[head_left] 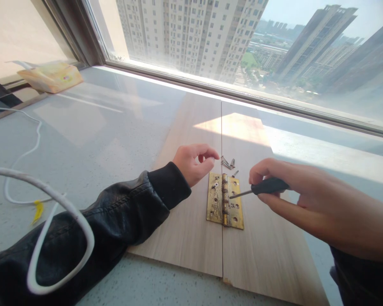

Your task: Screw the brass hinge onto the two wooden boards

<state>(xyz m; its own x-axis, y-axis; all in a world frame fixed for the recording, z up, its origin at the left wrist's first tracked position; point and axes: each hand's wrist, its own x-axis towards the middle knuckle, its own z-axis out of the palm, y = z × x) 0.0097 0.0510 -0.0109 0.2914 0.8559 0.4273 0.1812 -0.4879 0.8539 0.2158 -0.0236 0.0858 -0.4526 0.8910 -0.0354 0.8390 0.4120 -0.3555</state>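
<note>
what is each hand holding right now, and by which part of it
The right hand holds a slim metal-shafted screwdriver by its dark handle. Whether the left hand has something small between its curled fingertips cannot be told.

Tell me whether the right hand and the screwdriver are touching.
Touching. The head view shows the right hand holding the screwdriver, its dark handle caught in the hand's grip.

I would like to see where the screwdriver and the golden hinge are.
Screwdriver (265,186): head view, on its dark handle.
Golden hinge (225,205): head view, on its central barrel.
</note>
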